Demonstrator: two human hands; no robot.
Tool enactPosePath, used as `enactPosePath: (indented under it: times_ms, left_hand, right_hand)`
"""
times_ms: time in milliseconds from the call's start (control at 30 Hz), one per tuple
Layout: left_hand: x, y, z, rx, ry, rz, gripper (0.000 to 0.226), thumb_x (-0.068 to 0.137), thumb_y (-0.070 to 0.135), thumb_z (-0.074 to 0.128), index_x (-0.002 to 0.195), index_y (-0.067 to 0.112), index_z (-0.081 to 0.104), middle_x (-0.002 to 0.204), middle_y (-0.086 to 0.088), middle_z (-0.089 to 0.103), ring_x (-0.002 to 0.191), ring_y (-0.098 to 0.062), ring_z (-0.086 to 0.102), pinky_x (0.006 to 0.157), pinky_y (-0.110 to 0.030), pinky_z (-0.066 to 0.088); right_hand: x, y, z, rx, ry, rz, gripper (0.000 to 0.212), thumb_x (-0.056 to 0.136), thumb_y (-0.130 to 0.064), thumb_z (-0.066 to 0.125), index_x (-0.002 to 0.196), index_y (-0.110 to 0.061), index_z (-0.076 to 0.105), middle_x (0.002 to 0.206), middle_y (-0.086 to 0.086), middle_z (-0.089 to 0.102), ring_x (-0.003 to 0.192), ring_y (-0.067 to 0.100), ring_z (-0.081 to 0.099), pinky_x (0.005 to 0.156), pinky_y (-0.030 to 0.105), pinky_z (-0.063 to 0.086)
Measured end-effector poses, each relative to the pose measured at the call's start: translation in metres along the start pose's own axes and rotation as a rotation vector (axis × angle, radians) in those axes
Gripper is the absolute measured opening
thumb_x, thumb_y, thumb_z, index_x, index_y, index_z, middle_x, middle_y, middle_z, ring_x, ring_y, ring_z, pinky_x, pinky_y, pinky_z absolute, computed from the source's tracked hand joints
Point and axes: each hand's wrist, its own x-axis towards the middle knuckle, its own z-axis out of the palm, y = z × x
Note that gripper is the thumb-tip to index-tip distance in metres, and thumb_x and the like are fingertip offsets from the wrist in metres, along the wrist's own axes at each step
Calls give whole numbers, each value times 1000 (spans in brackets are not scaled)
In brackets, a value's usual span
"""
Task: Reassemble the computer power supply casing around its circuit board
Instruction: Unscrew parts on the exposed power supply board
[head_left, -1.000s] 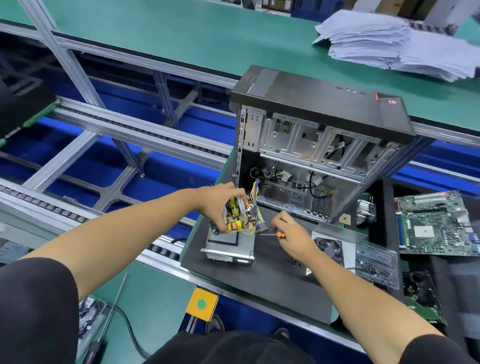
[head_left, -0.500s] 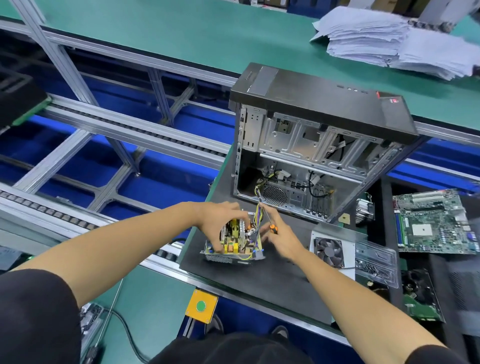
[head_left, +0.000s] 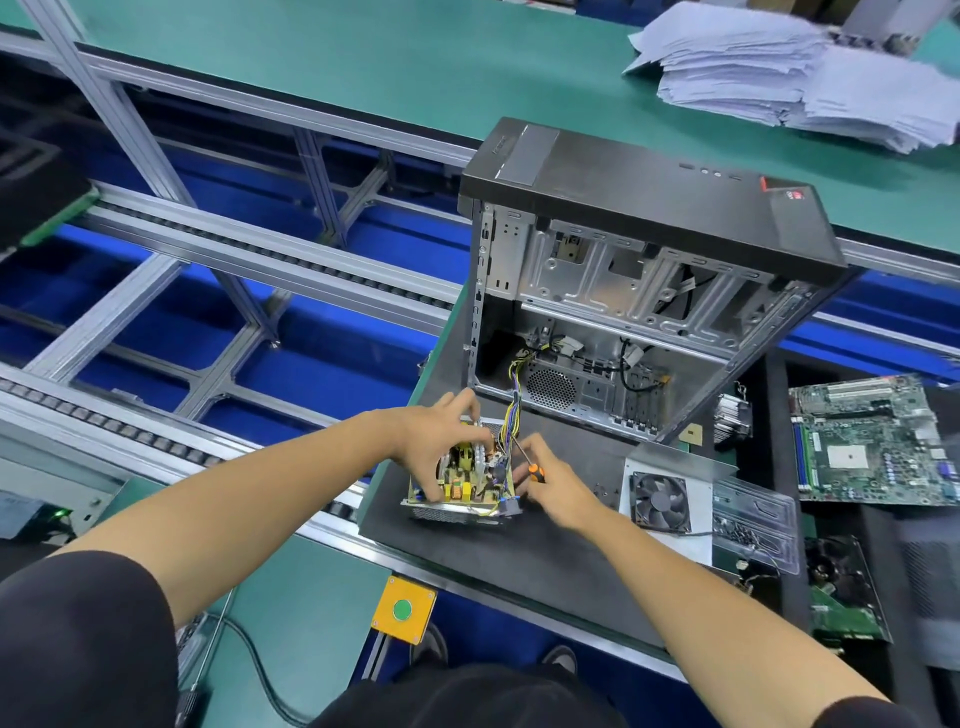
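Note:
The yellow power supply circuit board (head_left: 464, 480) sits in its open metal casing base (head_left: 451, 515) on the black mat. My left hand (head_left: 435, 435) grips the board from above, fingers curled over its left and far edges. My right hand (head_left: 551, 480) holds a small orange-handled screwdriver (head_left: 525, 459) at the board's right side, its fingertips touching the casing's right edge. A bundle of coloured wires (head_left: 513, 404) runs from the board into the open computer tower (head_left: 631, 291). The casing lid with its black fan (head_left: 661, 500) lies to the right.
A clear plastic screw tray (head_left: 754, 522) lies right of the fan lid, a green motherboard (head_left: 875, 446) further right and a heatsink (head_left: 732, 417) by the tower. Paper stacks (head_left: 789, 73) rest on the far green table. Conveyor rails (head_left: 208, 260) run on the left.
The board, held raised above the casing base a second ago, now sits down in it. My right hand moved in to the board's right side with the screwdriver.

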Motion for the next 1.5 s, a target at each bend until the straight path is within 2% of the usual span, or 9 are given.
enactPosePath:
  times_ms: [167, 500, 800, 1000, 1100, 1200, 1367, 1433, 1500]
  left_hand:
    - [4, 3, -6, 131, 17, 8, 97, 45, 57, 85, 129, 36, 41, 130, 0, 22, 116, -22, 33, 61, -38, 57]
    - [8, -2, 14, 267, 70, -1, 95, 48, 49, 90, 129, 34, 42, 131, -5, 26, 118, -26, 29, 47, -28, 39]
    - [9, -7, 26, 313, 76, -20, 84, 66, 39, 89, 135, 29, 41, 139, -8, 26, 122, -27, 29, 52, -31, 48]
    - [6, -7, 34, 321, 87, -60, 82, 74, 17, 80, 141, 33, 36, 145, -9, 24, 126, -31, 32, 71, -36, 59]
    - [3, -10, 41, 358, 131, -63, 96, 79, 8, 72, 155, 37, 21, 153, -7, 23, 132, -28, 32, 104, -37, 45]
    - [1, -15, 46, 361, 134, -40, 100, 81, 6, 73, 158, 37, 17, 156, -9, 20, 139, -28, 28, 113, -38, 36]
    - [3, -16, 47, 311, 142, -28, 89, 78, 11, 80, 150, 31, 31, 153, -9, 21, 137, -30, 27, 91, -38, 55]
    - [4, -17, 47, 303, 148, -22, 91, 77, 15, 82, 150, 30, 31, 151, -9, 22, 137, -29, 27, 89, -39, 55]
    - [4, -18, 48, 295, 165, -15, 92, 76, 16, 83, 151, 30, 31, 151, -9, 24, 136, -29, 28, 89, -38, 55]
  right_hand:
    - [-3, 0, 5, -48, -4, -16, 55, 87, 0, 43, 121, -44, 39, 92, 8, 61, 68, 18, 46, 64, 36, 43]
    - [-4, -1, 4, -248, -32, -21, 54, 86, -8, 44, 106, -57, 37, 78, -2, 61, 71, 25, 65, 70, 49, 56]
    - [-2, 2, 0, -348, -213, -81, 77, 77, -12, 42, 131, -66, 35, 78, -6, 68, 60, 8, 62, 67, 35, 56]
    - [7, 4, -1, -339, -242, -9, 60, 87, -11, 45, 133, -48, 37, 86, -10, 72, 62, 19, 68, 63, 32, 55]
    - [11, 3, -2, -366, -323, -1, 62, 85, -10, 43, 129, -54, 39, 88, -12, 73, 54, 16, 67, 64, 29, 52]
    - [13, 3, -7, -427, -365, 11, 68, 79, -9, 42, 125, -59, 39, 79, -7, 74, 66, 10, 70, 81, 39, 56]
    - [13, 3, -12, -391, -103, -17, 67, 81, -5, 46, 122, -58, 35, 102, -13, 64, 69, 7, 66, 72, 35, 53]
    - [21, -1, -15, -254, 166, -20, 73, 84, 1, 48, 126, -58, 37, 117, -11, 57, 91, 10, 62, 81, 35, 50]
    - [36, -7, -20, -135, 248, -24, 83, 87, 10, 45, 141, -52, 36, 126, -2, 44, 110, 13, 52, 89, 30, 44]
